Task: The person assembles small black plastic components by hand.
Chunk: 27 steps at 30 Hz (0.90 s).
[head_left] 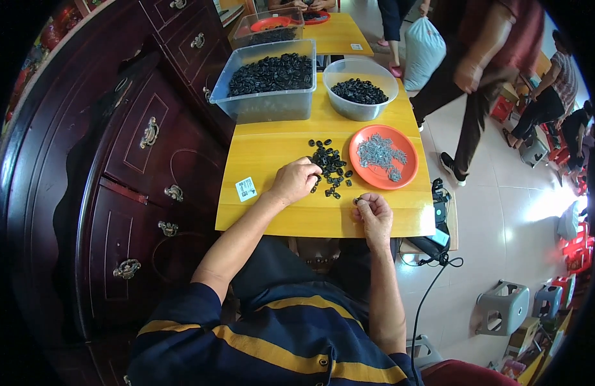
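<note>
A loose pile of small black plastic parts (329, 162) lies on the yellow table (278, 219). My left hand (296, 182) rests at the pile's left edge, its fingers closed together; what they hold, if anything, is hidden. Near the front edge of the table, my right hand (376, 217) pinches a small black part (357, 201) between thumb and fingertips. Right of the pile sits an orange-red plate (407, 177) holding many thin silvery metal pieces (378, 152), with one small clump apart from the rest.
Behind the pile stand a clear rectangular bin (265, 106) and a round translucent tub (356, 112), both holding black parts. A white label (246, 189) lies at left. Dark wooden drawers (143, 135) border the left side. People walk at right, one beside a white sack (424, 51).
</note>
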Tool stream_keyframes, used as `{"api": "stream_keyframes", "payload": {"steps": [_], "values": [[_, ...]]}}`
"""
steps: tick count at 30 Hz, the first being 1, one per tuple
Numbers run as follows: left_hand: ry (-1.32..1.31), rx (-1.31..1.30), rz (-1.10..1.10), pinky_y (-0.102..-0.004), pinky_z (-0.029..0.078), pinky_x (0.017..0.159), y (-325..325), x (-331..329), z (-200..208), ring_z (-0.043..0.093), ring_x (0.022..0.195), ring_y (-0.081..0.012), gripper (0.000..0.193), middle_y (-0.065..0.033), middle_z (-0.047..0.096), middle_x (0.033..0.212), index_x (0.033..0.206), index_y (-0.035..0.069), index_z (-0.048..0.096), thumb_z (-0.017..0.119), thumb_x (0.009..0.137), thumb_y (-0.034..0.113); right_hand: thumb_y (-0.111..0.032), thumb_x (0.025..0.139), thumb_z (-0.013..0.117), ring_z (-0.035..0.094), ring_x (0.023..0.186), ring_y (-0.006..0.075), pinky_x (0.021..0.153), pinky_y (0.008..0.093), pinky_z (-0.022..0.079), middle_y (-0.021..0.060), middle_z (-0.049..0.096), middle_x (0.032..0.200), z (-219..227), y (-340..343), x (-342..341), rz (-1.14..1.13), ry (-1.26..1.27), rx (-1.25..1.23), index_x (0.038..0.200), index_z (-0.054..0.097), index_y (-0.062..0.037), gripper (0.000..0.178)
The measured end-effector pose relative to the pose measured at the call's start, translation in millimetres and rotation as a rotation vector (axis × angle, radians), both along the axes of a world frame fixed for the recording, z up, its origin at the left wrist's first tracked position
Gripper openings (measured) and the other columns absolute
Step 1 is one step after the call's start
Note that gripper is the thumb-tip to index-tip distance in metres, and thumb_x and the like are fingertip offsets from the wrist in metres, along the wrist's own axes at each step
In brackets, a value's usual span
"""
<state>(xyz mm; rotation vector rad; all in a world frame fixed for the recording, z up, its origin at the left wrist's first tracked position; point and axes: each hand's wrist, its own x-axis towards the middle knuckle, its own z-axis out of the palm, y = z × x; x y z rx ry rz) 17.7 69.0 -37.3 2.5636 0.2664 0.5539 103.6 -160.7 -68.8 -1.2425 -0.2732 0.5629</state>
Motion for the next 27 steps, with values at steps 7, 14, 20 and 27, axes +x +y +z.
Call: {"api": "stream_keyframes", "payload": {"steps": [7,14,20,27], "values": [[0.118,0.046,-0.007,-0.0402,0.053,0.077,-3,4,3,0.065,0.086,-0.0286,0.013,-0.0083,0.066,0.090,0.092,0.009,0.071,0.065,0.083,0.017,-0.002,0.092,0.062,0.060,0.069,0.0082,0.062,0.0221,0.051,0.0025,0.065,0.087,1,0,-1,0.009,0.004,0.027,0.099,0.060,-0.0017,0.007],[0.179,0.177,-0.006,-0.0434,0.052,0.075,-2,8,2,0.064,0.086,-0.0293,0.012,-0.0089,0.063,0.090,0.087,0.008,0.067,0.063,0.084,0.019,-0.003,0.092,0.061,0.060,0.069,0.0079,0.062,0.0219,0.050,0.0020,0.065,0.087,5,1,-2,0.003,0.000,0.021,0.098,0.060,-0.0026,0.006],[0.113,0.166,-0.009,-0.0440,0.052,0.075,-5,8,3,0.064,0.087,-0.0296,0.012,-0.0093,0.063,0.089,0.086,0.007,0.065,0.063,0.085,0.019,-0.003,0.092,0.061,0.060,0.070,0.0084,0.063,0.0225,0.050,0.0024,0.066,0.088,3,2,0,-0.009,0.028,0.096,0.099,0.059,-0.0028,0.007],[0.252,0.053,-0.010,-0.0439,0.051,0.076,-3,13,12,0.064,0.087,-0.0304,0.012,-0.0100,0.064,0.090,0.086,0.006,0.061,0.064,0.083,0.017,-0.004,0.092,0.062,0.060,0.071,0.0092,0.065,0.0217,0.049,0.0031,0.066,0.090,11,3,-6,-0.031,0.011,0.047,0.100,0.059,-0.0035,0.008]]}}
